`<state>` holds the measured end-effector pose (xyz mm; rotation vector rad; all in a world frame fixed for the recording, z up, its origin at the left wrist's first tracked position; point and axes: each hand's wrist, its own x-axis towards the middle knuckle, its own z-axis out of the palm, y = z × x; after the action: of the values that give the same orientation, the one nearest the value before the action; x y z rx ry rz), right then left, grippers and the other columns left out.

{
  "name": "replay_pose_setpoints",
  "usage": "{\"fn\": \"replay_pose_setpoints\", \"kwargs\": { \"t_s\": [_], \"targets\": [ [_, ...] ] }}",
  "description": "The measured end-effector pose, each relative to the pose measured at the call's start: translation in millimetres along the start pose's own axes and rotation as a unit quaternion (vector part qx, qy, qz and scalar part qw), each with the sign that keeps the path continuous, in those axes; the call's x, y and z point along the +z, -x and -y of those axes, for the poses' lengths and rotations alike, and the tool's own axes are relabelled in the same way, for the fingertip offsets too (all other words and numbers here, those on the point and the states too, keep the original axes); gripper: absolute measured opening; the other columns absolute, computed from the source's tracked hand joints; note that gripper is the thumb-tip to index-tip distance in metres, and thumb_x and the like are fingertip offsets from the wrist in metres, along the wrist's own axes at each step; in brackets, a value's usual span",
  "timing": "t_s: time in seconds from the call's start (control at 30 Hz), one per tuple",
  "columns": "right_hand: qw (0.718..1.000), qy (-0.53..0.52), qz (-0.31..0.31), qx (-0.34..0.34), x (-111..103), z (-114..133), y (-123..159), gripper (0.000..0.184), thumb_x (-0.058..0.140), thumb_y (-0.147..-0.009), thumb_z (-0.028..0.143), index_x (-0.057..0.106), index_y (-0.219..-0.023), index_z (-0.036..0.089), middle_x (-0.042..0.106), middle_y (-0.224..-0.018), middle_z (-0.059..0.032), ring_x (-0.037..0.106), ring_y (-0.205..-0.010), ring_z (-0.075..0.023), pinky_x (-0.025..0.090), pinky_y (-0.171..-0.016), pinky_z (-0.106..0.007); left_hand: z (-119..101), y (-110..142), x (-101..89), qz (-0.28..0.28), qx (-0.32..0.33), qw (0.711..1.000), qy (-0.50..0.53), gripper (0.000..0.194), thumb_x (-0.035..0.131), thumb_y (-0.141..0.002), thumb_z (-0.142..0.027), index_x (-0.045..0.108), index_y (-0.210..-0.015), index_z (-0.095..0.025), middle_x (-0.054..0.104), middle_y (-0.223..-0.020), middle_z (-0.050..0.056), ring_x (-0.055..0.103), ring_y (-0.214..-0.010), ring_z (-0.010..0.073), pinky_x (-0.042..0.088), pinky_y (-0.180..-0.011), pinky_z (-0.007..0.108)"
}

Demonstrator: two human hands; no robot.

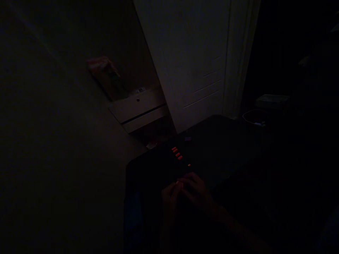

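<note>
The scene is very dark. Above the near part of a dark table (212,155), my left hand (170,196) is closed in a pinch on a small orange piece (177,182), whose exact kind I cannot make out. My right hand (195,187) meets it there, its fingertips closed on the same piece. Most of the piece is hidden by the fingers. Beyond the hands, several short orange-red bars (177,155) lie in a slanting row on the table. A smaller orange-red bit (189,165) sits apart from them, just past my right hand.
A small purple object (188,139) lies near the table's far edge. Behind stand a white door (196,63) and a pale drawer unit (140,109) with a bag (104,76) on top. A thin cable (249,114) and a pale box (272,100) are at right.
</note>
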<state>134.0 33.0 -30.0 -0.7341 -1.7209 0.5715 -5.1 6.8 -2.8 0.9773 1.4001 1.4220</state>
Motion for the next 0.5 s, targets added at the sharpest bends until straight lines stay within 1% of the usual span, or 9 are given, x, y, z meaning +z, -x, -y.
{"fn": "replay_pose_setpoints", "kwargs": {
  "t_s": [0.1, 0.2, 0.3, 0.4, 0.5],
  "targets": [
    [1.0, 0.008, 0.002, -0.002, -0.7, 0.0, 1.2, 0.024, 0.06, -0.102, 0.025, 0.069, -0.125, 0.024, 0.067, -0.108, -0.0092, 0.069, -0.096, -0.0222, 0.06, -0.083, -0.036, -2.3, -0.8, 0.0, 0.026, -0.001, 1.0, -0.01, 0.036, 0.084, -0.07, -0.048, 0.076, -0.068, -0.013, 0.069, -0.067, 0.004, 0.061, -0.065, 0.017, 0.049, -0.063, 0.027],
    [1.0, 0.013, -0.004, -0.01, -0.3, 0.1, 1.8, 0.023, 0.058, -0.103, 0.026, 0.07, -0.123, 0.024, 0.068, -0.105, -0.0089, 0.069, -0.092, -0.0218, 0.061, -0.08, -0.035, -3.9, -0.9, -0.3, 0.045, 0.0, 0.999, -0.019, 0.035, 0.081, -0.074, -0.047, 0.077, -0.069, -0.013, 0.069, -0.066, 0.003, 0.059, -0.064, 0.0162, 0.048, -0.062, 0.026],
    [0.999, 0.025, -0.02, -0.016, 0.4, 1.1, 0.9, 0.021, 0.058, -0.103, 0.027, 0.072, -0.119, 0.024, 0.069, -0.101, -0.0085, 0.069, -0.089, -0.0218, 0.061, -0.077, -0.035, -3.3, -0.6, -0.8, 0.045, 0.009, 0.999, -0.029, 0.035, 0.08, -0.077, -0.047, 0.077, -0.069, -0.013, 0.069, -0.066, 0.003, 0.059, -0.064, 0.0161, 0.046, -0.062, 0.025],
    [0.999, 0.036, -0.032, -0.023, 1.0, 2.2, -0.5, 0.021, 0.057, -0.104, 0.027, 0.073, -0.117, 0.023, 0.07, -0.1, -0.0084, 0.068, -0.089, -0.0222, 0.06, -0.076, -0.036, -2.6, 0.1, -0.4, 0.039, 0.017, 0.999, -0.03, 0.034, 0.079, -0.077, -0.047, 0.078, -0.074, -0.013, 0.072, -0.071, 0.004, 0.062, -0.068, 0.0179, 0.048, -0.065, 0.027],
    [0.998, 0.037, -0.044, -0.026, 1.6, 2.4, -0.8, 0.019, 0.058, -0.103, 0.026, 0.074, -0.115, 0.023, 0.071, -0.098, -0.0077, 0.068, -0.088, -0.022, 0.059, -0.075, -0.036, -3.4, 1.1, 1.4, 0.031, 0.011, 0.999, -0.032, 0.035, 0.078, -0.078, -0.048, 0.079, -0.074, -0.013, 0.072, -0.07, 0.005, 0.063, -0.068, 0.0185, 0.049, -0.064, 0.027]
  ]
}}
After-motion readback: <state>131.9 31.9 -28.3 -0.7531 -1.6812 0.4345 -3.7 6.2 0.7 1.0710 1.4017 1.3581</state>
